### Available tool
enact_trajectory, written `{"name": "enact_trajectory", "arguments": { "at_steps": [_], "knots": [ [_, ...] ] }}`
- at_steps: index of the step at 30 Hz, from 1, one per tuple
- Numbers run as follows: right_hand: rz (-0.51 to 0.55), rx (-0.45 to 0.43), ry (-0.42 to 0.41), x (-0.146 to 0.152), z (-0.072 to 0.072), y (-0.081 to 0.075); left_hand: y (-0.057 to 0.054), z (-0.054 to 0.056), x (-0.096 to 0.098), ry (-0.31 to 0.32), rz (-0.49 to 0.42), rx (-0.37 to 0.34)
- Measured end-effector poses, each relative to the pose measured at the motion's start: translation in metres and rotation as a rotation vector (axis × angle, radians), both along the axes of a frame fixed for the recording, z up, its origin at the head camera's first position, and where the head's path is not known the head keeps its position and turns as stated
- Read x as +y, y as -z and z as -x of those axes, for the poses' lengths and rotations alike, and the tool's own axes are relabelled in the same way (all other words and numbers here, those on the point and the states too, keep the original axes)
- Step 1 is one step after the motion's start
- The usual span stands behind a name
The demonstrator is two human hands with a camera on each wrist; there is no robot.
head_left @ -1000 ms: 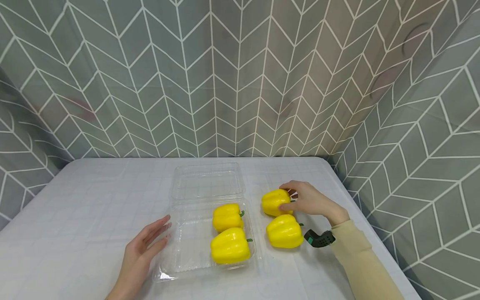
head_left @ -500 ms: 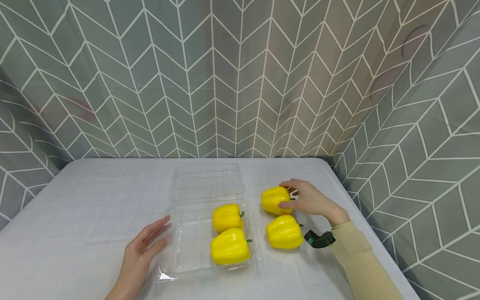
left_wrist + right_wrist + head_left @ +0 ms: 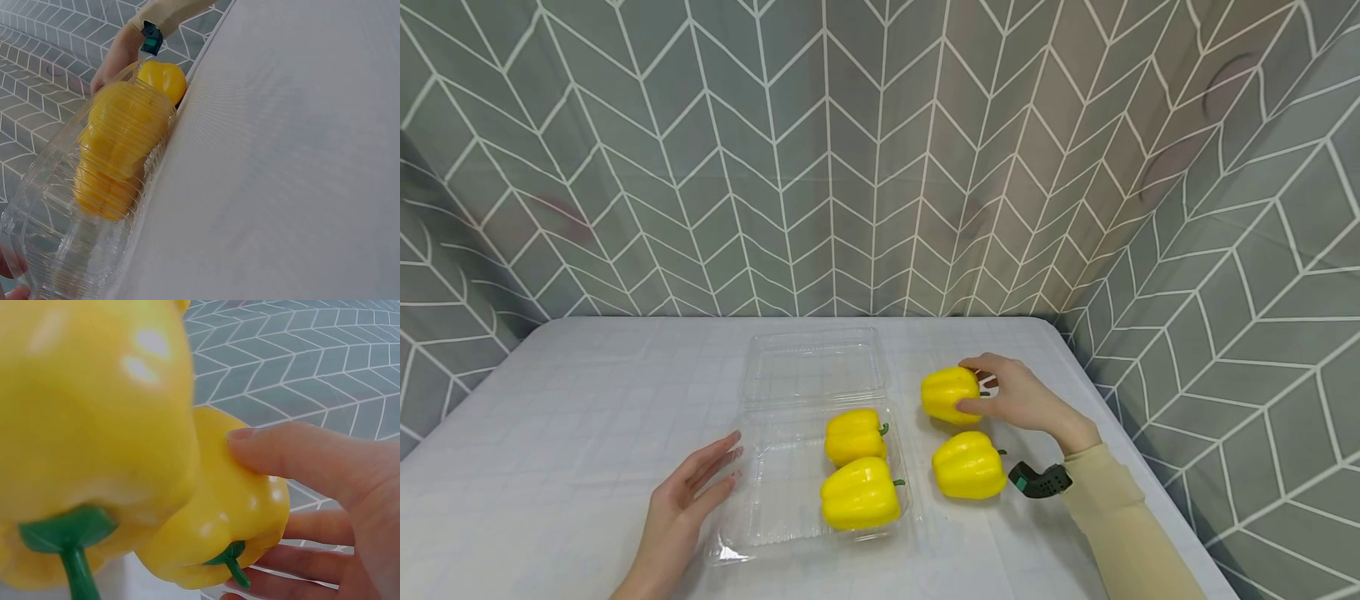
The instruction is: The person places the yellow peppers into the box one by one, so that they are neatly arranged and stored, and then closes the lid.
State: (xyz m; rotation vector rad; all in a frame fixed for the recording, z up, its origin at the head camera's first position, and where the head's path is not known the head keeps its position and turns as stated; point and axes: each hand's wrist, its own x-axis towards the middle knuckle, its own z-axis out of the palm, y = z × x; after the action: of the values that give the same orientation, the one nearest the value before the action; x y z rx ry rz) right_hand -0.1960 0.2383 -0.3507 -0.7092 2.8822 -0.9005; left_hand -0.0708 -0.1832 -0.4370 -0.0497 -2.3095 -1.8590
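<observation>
My right hand (image 3: pixel 1018 396) grips a yellow bell pepper (image 3: pixel 947 395) by its stem end, thumb on the near side. In the right wrist view the thumb presses on this pepper (image 3: pixel 219 506) and the other fingers reach behind its green stem. A second yellow pepper (image 3: pixel 968 465) lies just nearer on the table. My left hand (image 3: pixel 681 500) is at the left side of a clear plastic clamshell box (image 3: pixel 782 492), fingers loosely extended. In the box's right half lie two more yellow peppers, one far (image 3: pixel 854 437) and one near (image 3: pixel 861 493).
The box's clear lid (image 3: pixel 816 362) lies folded back, away from me. A white cloth covers the table (image 3: pixel 587 417). Behind and to the right hangs a grey curtain (image 3: pixel 850 167) with white chevron lines. A black band (image 3: pixel 1039 480) is on my right wrist.
The pepper in my right hand has risen slightly in the head view, and a small gap now shows between it and the nearer loose pepper. My left hand stays in place.
</observation>
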Motion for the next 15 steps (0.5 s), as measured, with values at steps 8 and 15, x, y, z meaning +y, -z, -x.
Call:
{"name": "enact_trajectory", "arguments": {
  "at_steps": [8,15],
  "knots": [
    [0.011,0.034,-0.011,-0.0009,-0.0006,-0.0027,0.0006,0.0,0.0001,-0.001,-0.001,0.014],
    [0.018,0.047,-0.019,-0.0017,-0.0025,-0.0048,0.0002,0.0005,0.0004,-0.006,0.002,0.005]
  ]
}}
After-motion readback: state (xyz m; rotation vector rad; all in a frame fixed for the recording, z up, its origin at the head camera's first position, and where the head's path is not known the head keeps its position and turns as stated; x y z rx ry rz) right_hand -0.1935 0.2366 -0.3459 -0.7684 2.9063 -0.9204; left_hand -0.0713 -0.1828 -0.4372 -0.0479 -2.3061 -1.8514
